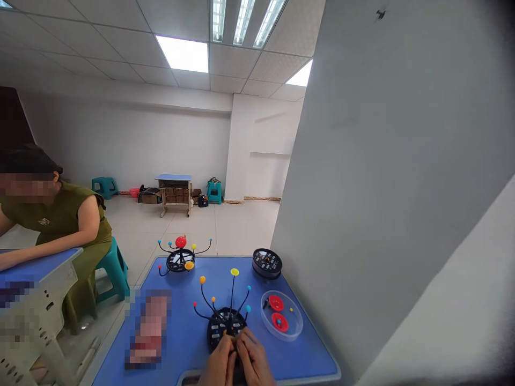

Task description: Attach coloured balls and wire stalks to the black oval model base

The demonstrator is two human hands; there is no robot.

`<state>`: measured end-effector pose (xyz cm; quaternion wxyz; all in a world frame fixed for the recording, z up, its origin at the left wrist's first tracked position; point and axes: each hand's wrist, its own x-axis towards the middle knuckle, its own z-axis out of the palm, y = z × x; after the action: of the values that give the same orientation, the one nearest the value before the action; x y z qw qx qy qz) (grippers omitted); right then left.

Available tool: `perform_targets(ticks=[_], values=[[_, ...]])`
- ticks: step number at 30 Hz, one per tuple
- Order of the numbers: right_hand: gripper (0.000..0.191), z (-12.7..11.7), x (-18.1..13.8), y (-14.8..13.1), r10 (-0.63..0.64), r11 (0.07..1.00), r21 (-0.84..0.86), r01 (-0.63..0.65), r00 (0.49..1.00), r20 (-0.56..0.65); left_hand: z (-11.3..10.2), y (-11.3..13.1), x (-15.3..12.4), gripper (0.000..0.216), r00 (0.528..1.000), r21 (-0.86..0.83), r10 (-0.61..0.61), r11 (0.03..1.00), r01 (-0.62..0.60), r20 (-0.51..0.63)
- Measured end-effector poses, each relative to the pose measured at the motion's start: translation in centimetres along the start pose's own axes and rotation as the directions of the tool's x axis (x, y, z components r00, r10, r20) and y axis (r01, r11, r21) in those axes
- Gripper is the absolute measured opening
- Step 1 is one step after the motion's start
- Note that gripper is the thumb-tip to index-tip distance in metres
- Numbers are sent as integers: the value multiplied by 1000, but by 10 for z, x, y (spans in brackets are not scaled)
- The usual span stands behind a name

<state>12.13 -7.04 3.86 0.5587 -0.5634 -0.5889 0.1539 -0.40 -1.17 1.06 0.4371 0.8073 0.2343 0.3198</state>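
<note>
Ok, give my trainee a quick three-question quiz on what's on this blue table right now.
1. True or false: both hands, left hand and right hand, meet at the near model base.
2. What lies in the clear dish? A) red half-shells B) yellow balls C) nothing
3. What colour is the ball topping the tallest rod of the near model?

Key: 1 true; 2 A; 3 yellow.

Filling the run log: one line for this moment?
hands: left and right together on model base | beside: dish | far: second model
</note>
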Motion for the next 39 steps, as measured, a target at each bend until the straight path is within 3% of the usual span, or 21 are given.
perform_targets(ticks=[4,8,10,14,19,22,25,27,29,32,35,39], values=[[54,-1,0,-2,16,1000,7,-15,1000,-17,7,-3,-1,37,997,-25,3,1000,-5,-71],[59,-6,0,0,213,973,129,-191,959,-187,9,-3,-6,37,989,-14,-33,999,31,-145],[59,-7,-1,-1,275,955,174,-241,939,-206,8,-3,-7,34,983,-6,-23,1000,22,-182],[53,-7,-2,-8,237,960,185,-211,963,-132,3,-5,-3,26,979,-2,51,999,-52,-196],[50,-9,2,-6,240,956,228,-185,938,-248,-5,-13,2,20,987,55,115,992,-110,-113],[53,-12,1,2,194,976,152,-154,936,-294,-9,-14,0,22,983,88,153,986,-145,-98],[56,-21,1,10,187,982,60,-177,909,-373,-9,-10,-3,29,976,55,123,992,-115,-182],[52,-34,6,13,145,969,-113,-220,876,-460,-7,-6,-4,32,967,-8,69,997,-73,-246],[44,-51,14,14,58,892,-366,-266,870,-490,-5,-4,-4,34,959,-84,10,996,-35,-283],[44,-75,29,15,-16,727,-628,-278,907,-421,-2,-3,-4,41,953,-194,-76,981,18,-294],[47,-88,40,14,-35,690,-678,-251,925,-378,-2,-5,-2,46,954,-252,-117,967,45,-278],[53,-85,37,11,-48,707,-672,-222,932,-359,-3,-7,-1,42,954,-294,-137,954,55,-267]])
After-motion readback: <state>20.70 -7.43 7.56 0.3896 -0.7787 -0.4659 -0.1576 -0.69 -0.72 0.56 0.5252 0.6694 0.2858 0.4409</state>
